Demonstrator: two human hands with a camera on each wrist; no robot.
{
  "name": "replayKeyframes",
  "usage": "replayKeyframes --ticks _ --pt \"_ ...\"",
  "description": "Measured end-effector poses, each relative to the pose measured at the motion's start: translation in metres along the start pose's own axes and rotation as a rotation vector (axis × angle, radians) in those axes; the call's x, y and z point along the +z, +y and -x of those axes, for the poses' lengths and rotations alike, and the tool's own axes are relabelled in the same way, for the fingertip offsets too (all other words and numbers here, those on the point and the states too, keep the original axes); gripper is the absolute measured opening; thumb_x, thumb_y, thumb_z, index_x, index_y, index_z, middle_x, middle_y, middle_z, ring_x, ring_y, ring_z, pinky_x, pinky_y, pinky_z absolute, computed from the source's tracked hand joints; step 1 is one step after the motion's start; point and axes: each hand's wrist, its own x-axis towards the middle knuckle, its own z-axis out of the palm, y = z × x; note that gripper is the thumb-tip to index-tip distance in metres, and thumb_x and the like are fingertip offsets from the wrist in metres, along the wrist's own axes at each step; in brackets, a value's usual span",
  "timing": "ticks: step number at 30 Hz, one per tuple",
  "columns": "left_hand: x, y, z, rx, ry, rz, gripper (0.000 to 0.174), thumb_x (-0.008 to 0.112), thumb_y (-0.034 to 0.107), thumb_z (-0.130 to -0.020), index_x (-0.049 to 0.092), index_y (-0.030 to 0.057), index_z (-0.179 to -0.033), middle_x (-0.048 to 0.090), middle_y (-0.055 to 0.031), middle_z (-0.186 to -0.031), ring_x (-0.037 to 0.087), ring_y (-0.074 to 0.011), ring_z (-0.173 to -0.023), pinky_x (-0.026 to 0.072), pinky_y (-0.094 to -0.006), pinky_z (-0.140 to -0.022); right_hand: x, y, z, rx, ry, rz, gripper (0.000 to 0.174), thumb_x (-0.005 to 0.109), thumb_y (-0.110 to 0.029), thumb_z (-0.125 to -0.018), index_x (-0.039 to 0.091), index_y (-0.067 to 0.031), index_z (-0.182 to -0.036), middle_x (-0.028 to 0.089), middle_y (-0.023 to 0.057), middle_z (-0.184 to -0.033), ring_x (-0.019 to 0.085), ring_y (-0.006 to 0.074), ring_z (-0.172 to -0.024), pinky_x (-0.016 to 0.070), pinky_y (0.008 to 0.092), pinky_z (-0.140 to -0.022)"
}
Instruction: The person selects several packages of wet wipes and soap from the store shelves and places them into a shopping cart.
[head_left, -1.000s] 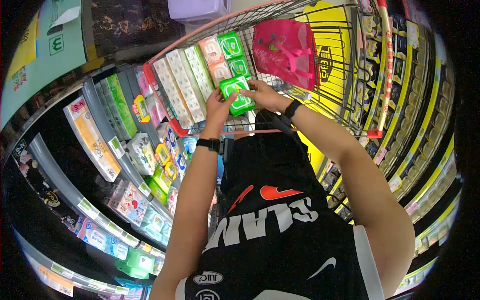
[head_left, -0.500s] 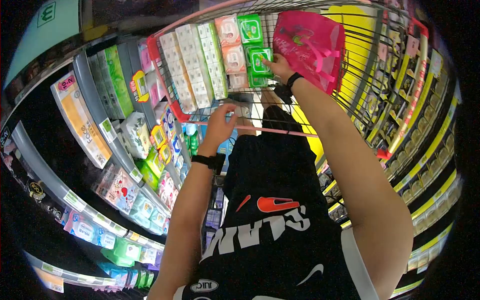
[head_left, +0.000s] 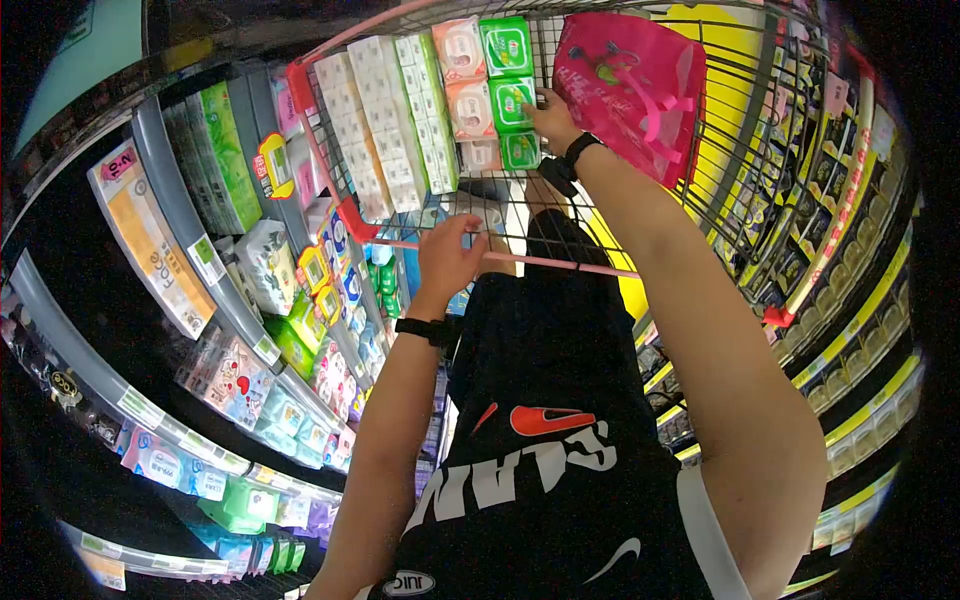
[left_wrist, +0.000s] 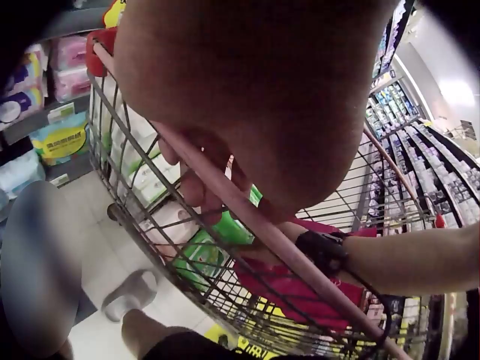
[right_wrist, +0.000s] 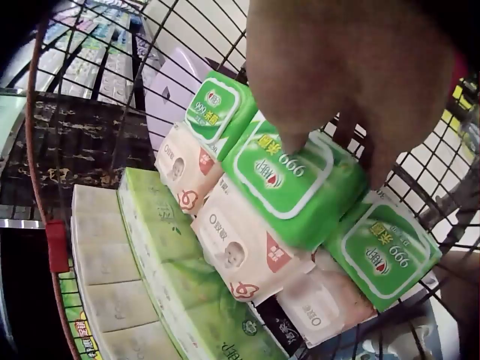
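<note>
In the cart's basket, my right hand (head_left: pixel 556 124) grips the edge of a green pack of wet wipes (head_left: pixel 510 104), with thumb and fingers at its side in the right wrist view. This pack (right_wrist: pixel 270 184) lies in a row between two other green wipes packs. Pink-and-white wipes packs (head_left: pixel 470 110) stand alongside the row. My left hand (head_left: pixel 450 258) is at the cart's near rim, its fingers loosely bent and holding nothing. In the left wrist view, the pink rim bar (left_wrist: pixel 247 214) passes in front of its fingers.
White and green tissue packs (head_left: pixel 385 125) fill the left end of the shopping cart (head_left: pixel 615 270). A magenta bag (head_left: pixel 630 95) lies right of the wipes. Shelves with paper goods (head_left: pixel 155 250) stand to the left, shelves of small packages (head_left: pixel 860 240) to the right.
The green wipes pack, held in both hands earlier, has gone down into the row with the right hand. The left hand has let go and drawn back to the near rim.
</note>
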Motion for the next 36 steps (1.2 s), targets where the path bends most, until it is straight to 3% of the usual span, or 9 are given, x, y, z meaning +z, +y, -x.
replayKeyframes --ticks 3,6,9,15,16,19,23,26,36 --pt "0.002 -0.005 0.001 -0.002 -0.013 0.012 0.025 0.071 0.026 -0.086 0.069 0.0108 -0.105 0.071 -0.0069 -0.102 0.067 -0.0264 -0.097 0.0457 -0.0418 -0.085 -0.010 -0.008 0.015 0.018 -0.222 -0.252 0.065 0.070 -0.022 -0.092 0.045 -0.0070 -0.150 0.063 0.0194 -0.130 0.064 0.0282 -0.113 0.0528 0.0414 -0.094" --pt "0.001 -0.008 0.002 0.004 -0.030 0.075 0.026 0.070 0.026 -0.086 0.068 0.0104 -0.107 0.071 -0.0068 -0.102 0.068 -0.0255 -0.097 0.0466 -0.0417 -0.084 -0.025 -0.002 0.006 0.068 -0.343 0.093 0.066 0.066 -0.017 -0.096 0.037 -0.0036 -0.154 0.064 0.0189 -0.130 0.064 0.0254 -0.114 0.0516 0.0390 -0.093" --pt "-0.001 -0.007 0.004 0.047 -0.009 0.061 0.026 0.070 0.026 -0.087 0.067 0.0097 -0.107 0.072 -0.0071 -0.101 0.069 -0.0253 -0.096 0.0476 -0.0416 -0.082 -0.039 -0.011 0.026 -0.005 -0.318 0.164 0.061 0.064 -0.019 -0.096 0.043 -0.0033 -0.151 0.067 0.0121 -0.119 0.064 0.0186 -0.103 0.0514 0.0366 -0.089" --pt "0.002 -0.017 0.011 0.054 0.054 0.260 0.024 0.070 0.021 -0.088 0.067 0.0064 -0.106 0.071 -0.0105 -0.100 0.069 -0.0276 -0.096 0.0498 -0.0408 -0.087 -0.055 -0.023 0.054 0.211 -0.485 -0.048 0.038 0.061 -0.025 -0.099 0.062 -0.0057 -0.131 0.061 0.0003 -0.096 0.052 0.0107 -0.079 0.0476 0.0299 -0.073" --pt "-0.003 -0.014 0.015 0.070 0.046 0.245 0.024 0.070 0.019 -0.090 0.066 0.0049 -0.109 0.071 -0.0113 -0.103 0.069 -0.0270 -0.097 0.0508 -0.0398 -0.088 -0.057 -0.033 0.060 0.201 -0.555 -0.016 0.032 0.057 -0.027 -0.101 0.062 -0.0072 -0.126 0.065 0.0013 -0.105 0.058 0.0132 -0.085 0.0500 0.0300 -0.078" --pt "-0.019 0.000 0.030 0.120 0.046 0.280 0.025 0.069 0.016 -0.092 0.065 0.0019 -0.112 0.071 -0.0137 -0.105 0.069 -0.0270 -0.099 0.0530 -0.0385 -0.089 -0.054 -0.077 0.120 0.202 -0.365 -0.255 0.030 0.059 -0.019 -0.099 0.060 -0.0038 -0.125 0.066 0.0068 -0.106 0.063 0.0136 -0.087 0.0532 0.0238 -0.073" --pt "-0.037 0.013 0.062 0.119 0.013 0.407 0.027 0.070 0.017 -0.090 0.064 0.0017 -0.112 0.070 -0.0152 -0.102 0.069 -0.0290 -0.098 0.0538 -0.0400 -0.086 -0.055 -0.113 0.164 0.082 -0.466 -0.459 0.043 0.052 -0.029 -0.103 0.050 -0.0002 -0.135 0.063 0.0165 -0.130 0.065 0.0250 -0.109 0.0538 0.0337 -0.092" --pt "-0.051 0.008 0.089 0.215 0.067 0.323 0.031 0.071 0.018 -0.090 0.063 0.0030 -0.116 0.069 -0.0163 -0.106 0.069 -0.0302 -0.100 0.0544 -0.0400 -0.087 -0.045 -0.139 0.200 0.006 -0.411 -0.501 0.045 0.048 -0.028 -0.105 0.046 0.0021 -0.139 0.063 0.0174 -0.128 0.062 0.0263 -0.116 0.0493 0.0358 -0.100" --pt "-0.093 -0.043 0.195 0.352 0.303 0.166 0.031 0.070 0.025 -0.090 0.066 0.0067 -0.114 0.069 -0.0120 -0.110 0.066 -0.0323 -0.104 0.0524 -0.0426 -0.089 -0.006 -0.264 0.351 -0.516 -0.409 -0.124 0.024 0.056 -0.021 -0.101 0.062 -0.0026 -0.116 0.071 0.0106 -0.113 0.069 0.0205 -0.101 0.0519 0.0335 -0.090"
